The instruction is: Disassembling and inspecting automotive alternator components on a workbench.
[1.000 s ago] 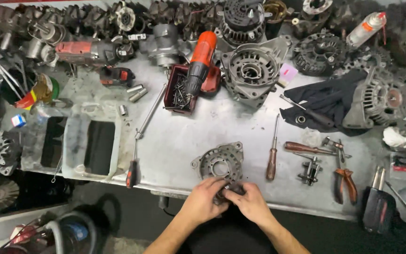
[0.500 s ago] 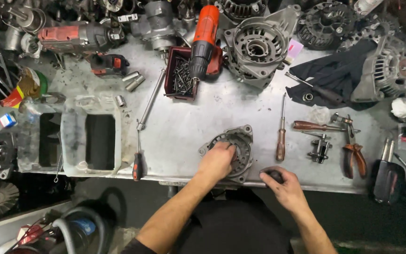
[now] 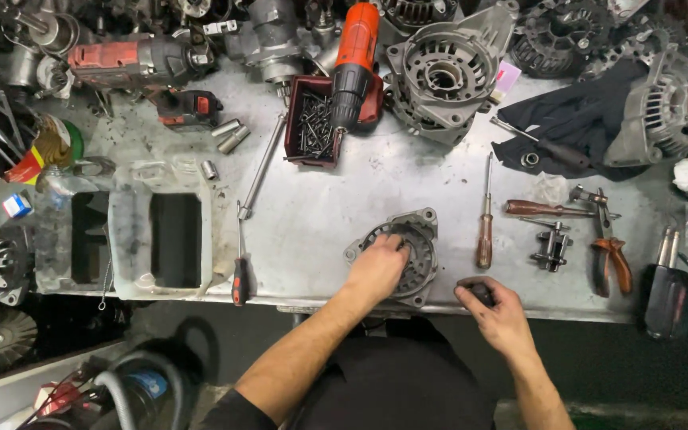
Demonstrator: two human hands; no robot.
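With the left hand (image 3: 377, 267) spread flat on the alternator housing (image 3: 417, 239), press firmly while the right hand (image 3: 497, 312), at four o'clock, stays curled around a small dark part (image 3: 481, 290).

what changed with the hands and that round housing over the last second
Both hands were together on the round metal housing a second ago. The right hand has since come off it and moved right to the bench edge, closing on a small dark part. The left hand stays on the housing. The tools on the metal bench look unmoved.
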